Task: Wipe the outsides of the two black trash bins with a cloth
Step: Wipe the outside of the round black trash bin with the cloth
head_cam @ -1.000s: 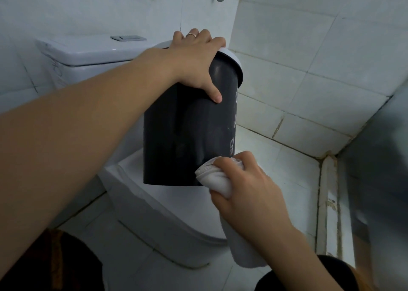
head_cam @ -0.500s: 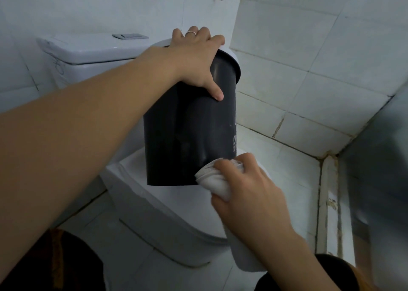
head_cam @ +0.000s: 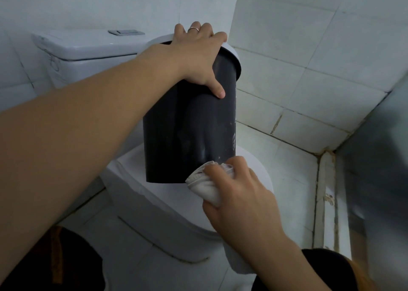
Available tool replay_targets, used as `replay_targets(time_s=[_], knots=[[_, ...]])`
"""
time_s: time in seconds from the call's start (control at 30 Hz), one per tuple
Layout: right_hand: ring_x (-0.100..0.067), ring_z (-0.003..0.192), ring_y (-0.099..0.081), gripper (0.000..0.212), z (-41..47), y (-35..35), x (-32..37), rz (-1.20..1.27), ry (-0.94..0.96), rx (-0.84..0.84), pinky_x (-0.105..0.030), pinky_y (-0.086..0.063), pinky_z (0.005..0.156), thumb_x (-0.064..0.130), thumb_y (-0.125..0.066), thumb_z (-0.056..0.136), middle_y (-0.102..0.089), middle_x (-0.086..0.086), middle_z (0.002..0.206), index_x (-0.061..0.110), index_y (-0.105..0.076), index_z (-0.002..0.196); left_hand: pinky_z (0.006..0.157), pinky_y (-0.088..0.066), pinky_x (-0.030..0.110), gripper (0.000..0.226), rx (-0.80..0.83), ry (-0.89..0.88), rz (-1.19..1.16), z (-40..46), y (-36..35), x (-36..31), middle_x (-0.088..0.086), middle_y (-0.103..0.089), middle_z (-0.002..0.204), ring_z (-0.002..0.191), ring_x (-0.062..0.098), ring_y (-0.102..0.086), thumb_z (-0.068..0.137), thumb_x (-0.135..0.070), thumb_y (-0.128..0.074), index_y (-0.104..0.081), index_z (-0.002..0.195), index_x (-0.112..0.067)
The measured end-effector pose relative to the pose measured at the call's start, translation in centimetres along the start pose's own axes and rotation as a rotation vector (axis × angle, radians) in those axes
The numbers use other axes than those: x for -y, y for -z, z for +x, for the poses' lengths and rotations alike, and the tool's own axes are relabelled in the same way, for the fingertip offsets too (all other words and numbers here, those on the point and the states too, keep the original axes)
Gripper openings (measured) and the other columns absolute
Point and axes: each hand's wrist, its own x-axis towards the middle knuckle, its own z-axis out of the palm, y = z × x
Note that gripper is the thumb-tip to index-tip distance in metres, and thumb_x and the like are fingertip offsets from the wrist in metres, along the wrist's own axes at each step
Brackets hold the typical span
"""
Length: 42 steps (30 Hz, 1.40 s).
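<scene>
A black trash bin with a white lid rim stands on the closed toilet lid, tilted slightly. My left hand grips its top edge, thumb down the front wall and fingers over the lid. My right hand holds a bunched white cloth against the bin's lower right edge; the rest of the cloth hangs below my wrist. Pale smears show on the bin's right side. Only one bin is clearly visible.
The white toilet has its cistern at the back left. White tiled walls close in behind and to the right, with a raised threshold and a grey door panel at the right. Dark shapes fill the bottom corners.
My right hand with the cloth has shifted slightly down along the bin's bottom right edge. The left hand keeps its grip on the top.
</scene>
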Motion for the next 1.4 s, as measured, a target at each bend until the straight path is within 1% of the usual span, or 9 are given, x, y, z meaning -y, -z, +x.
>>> replay_targets(time_s=[0.17,0.27,0.4,0.57,0.73,0.83,0.97,1.17,1.4], knots=[[-0.017,0.071,-0.053,0.035,0.5,0.1,-2.1,-0.029,-0.118,-0.004,-0.022,-0.031,0.042,0.03,-0.069,0.069,-0.051,0.002,0.097,0.032,-0.06,0.102,0.107,-0.025,0.052,0.114,0.003,0.012,0.006,-0.1,0.1,0.2,0.011,-0.039,0.139,0.132,0.034,-0.033,0.053,-0.077,-0.076,-0.034,0.142,-0.02],[-0.017,0.072,-0.053,0.035,0.4,0.3,-1.5,-0.033,-0.1,-0.022,-0.018,-0.024,0.043,0.031,-0.068,0.068,-0.052,0.002,0.098,0.032,-0.061,0.102,0.106,-0.026,0.052,0.114,0.007,0.021,0.004,0.1,0.0,0.2,0.011,-0.039,0.139,0.132,0.034,-0.034,0.052,-0.078,-0.075,-0.034,0.141,-0.02],[-0.02,0.079,-0.056,0.04,0.0,0.1,0.3,0.015,0.004,0.013,-0.027,-0.041,0.042,0.038,-0.065,0.069,-0.052,0.001,0.104,0.033,-0.057,0.108,0.107,-0.025,0.052,0.114,0.01,0.016,0.001,0.2,-0.1,0.2,0.01,-0.039,0.138,0.132,0.034,-0.033,0.052,-0.078,-0.076,-0.034,0.141,-0.021],[-0.016,0.071,-0.05,0.031,1.0,0.2,-2.0,0.031,-0.113,-0.011,-0.021,-0.027,0.045,0.035,-0.065,0.071,-0.05,0.005,0.1,0.035,-0.059,0.102,0.106,-0.025,0.052,0.117,0.002,0.015,-0.012,0.0,-0.1,0.5,0.01,-0.038,0.139,0.132,0.033,-0.032,0.051,-0.078,-0.076,-0.032,0.143,-0.021],[-0.021,0.074,-0.054,0.027,2.8,0.3,-3.2,0.051,-0.161,-0.045,-0.027,-0.037,0.054,0.04,-0.062,0.081,-0.048,0.004,0.104,0.035,-0.058,0.107,0.106,-0.025,0.052,0.116,-0.006,0.005,-0.01,0.0,-0.1,0.4,0.01,-0.039,0.139,0.132,0.034,-0.033,0.051,-0.078,-0.076,-0.033,0.142,-0.021],[-0.016,0.071,-0.045,0.027,2.7,0.3,-2.7,0.037,-0.127,-0.026,-0.024,-0.03,0.048,0.039,-0.062,0.079,-0.047,0.005,0.103,0.036,-0.057,0.106,0.106,-0.025,0.052,0.117,-0.007,0.005,-0.013,0.1,-0.2,0.4,0.01,-0.038,0.139,0.132,0.034,-0.033,0.051,-0.078,-0.076,-0.032,0.143,-0.022],[-0.009,0.063,-0.038,0.029,1.0,0.3,-2.2,0.049,-0.085,0.005,-0.01,-0.015,0.046,0.036,-0.064,0.071,-0.05,0.007,0.094,0.036,-0.058,0.1,0.107,-0.024,0.052,0.118,-0.004,0.015,-0.03,0.0,-0.2,0.8,0.009,-0.037,0.14,0.133,0.033,-0.032,0.051,-0.077,-0.076,-0.03,0.145,-0.022],[-0.013,0.072,-0.042,0.028,2.7,0.5,-3.0,0.105,-0.115,-0.005,-0.017,-0.025,0.049,0.042,-0.062,0.082,-0.047,0.007,0.106,0.038,-0.057,0.11,0.108,-0.022,0.051,0.12,-0.007,0.013,-0.051,-0.2,-0.1,0.7,0.008,-0.036,0.142,0.135,0.032,-0.029,0.05,-0.077,-0.077,-0.028,0.146,-0.024],[-0.011,0.075,-0.045,0.033,2.6,0.5,-3.3,0.191,-0.087,0.067,-0.009,-0.026,0.055,0.042,-0.061,0.083,-0.044,0.012,0.107,0.043,-0.053,0.115,0.108,-0.024,0.047,0.118,-0.014,0.035,-0.106,-0.6,0.3,0.8,0.004,-0.038,0.141,0.134,0.029,-0.031,0.048,-0.071,-0.082,-0.031,0.144,-0.026]])
